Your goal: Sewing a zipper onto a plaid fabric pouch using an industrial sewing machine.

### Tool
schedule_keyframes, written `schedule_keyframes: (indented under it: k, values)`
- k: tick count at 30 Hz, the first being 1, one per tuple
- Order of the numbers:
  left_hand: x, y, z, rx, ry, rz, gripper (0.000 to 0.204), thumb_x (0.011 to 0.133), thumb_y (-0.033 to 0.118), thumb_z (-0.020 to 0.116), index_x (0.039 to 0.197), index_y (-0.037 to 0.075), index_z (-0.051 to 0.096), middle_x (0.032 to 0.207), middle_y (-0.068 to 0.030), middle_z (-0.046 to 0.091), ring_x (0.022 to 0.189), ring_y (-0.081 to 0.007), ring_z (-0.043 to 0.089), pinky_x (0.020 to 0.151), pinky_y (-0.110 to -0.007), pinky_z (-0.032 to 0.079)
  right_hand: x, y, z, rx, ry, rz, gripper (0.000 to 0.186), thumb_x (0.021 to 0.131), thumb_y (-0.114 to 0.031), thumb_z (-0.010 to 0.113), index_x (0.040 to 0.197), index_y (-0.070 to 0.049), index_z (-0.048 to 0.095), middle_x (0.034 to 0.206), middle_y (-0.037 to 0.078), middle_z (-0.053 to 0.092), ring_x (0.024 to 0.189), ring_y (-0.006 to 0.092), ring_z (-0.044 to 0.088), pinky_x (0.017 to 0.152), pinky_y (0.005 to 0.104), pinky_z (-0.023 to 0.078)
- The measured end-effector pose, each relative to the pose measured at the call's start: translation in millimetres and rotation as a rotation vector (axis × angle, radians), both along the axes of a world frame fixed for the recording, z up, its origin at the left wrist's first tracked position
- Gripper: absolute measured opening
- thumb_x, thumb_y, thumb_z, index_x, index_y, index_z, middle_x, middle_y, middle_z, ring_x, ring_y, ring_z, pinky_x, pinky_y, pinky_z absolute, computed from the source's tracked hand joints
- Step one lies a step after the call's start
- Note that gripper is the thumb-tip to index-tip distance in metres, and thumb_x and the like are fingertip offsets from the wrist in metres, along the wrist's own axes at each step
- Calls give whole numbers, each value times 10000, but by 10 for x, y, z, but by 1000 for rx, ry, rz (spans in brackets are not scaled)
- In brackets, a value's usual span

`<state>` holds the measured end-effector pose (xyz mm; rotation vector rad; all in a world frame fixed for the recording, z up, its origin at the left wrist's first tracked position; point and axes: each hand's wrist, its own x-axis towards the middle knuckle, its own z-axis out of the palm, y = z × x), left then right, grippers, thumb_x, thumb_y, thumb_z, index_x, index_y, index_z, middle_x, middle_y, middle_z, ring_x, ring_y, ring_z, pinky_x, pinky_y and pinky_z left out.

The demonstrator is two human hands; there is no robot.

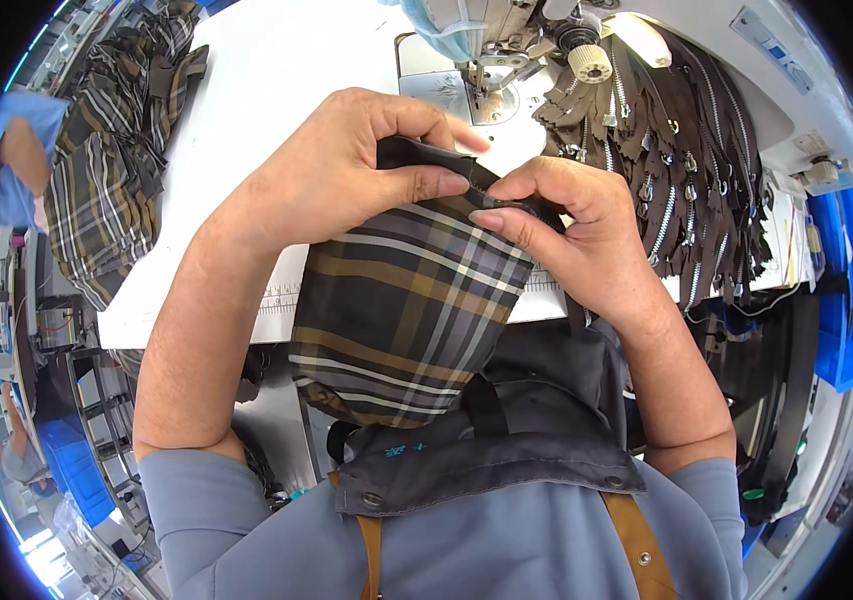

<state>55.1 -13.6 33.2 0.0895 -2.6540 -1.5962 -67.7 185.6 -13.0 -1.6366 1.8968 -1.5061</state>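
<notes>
A plaid fabric piece [401,300] in black, brown, grey and white hangs from both hands over the table's front edge, down to my apron. My left hand [371,170] pinches its dark upper edge between thumb and fingers. Close beside it, my right hand [566,215] pinches the same dark edge, where a dark strip shows between the fingertips; whether it is a zipper cannot be made out. Just beyond the hands is the sewing machine's needle area [486,95], with a metal plate [436,95] set in the white table [276,80].
Many dark brown zippers with metal teeth [681,190] lie piled at the right, under the machine arm [786,90]. Plaid pieces [111,190] are heaped at the table's left edge, near another person's arm [24,155]. A blue bin [841,300] stands at far right.
</notes>
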Motion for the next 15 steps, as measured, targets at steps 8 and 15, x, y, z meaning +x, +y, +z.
schedule_keyframes:
  k: [8, 15]
  values:
    - [40, 24, 30, 4, -57, 2, 200, 874, 122, 771, 788, 25, 618, 892, -14, 719, 743, -33, 550, 674, -221, 450, -27, 35, 46, 37, -112, 30, 151, 867, -168, 781, 902, -31, 728, 777, 56, 701, 690, 136, 646, 639, 270, 504]
    - [49, 20, 93, -61, -62, -38, 137, 861, 95, 775, 845, 17, 664, 815, 17, 689, 750, -31, 583, 688, -206, 471, -23, 52, 40, 75, -87, 61, 158, 881, -176, 765, 885, -22, 728, 763, 68, 706, 694, 141, 661, 639, 278, 510]
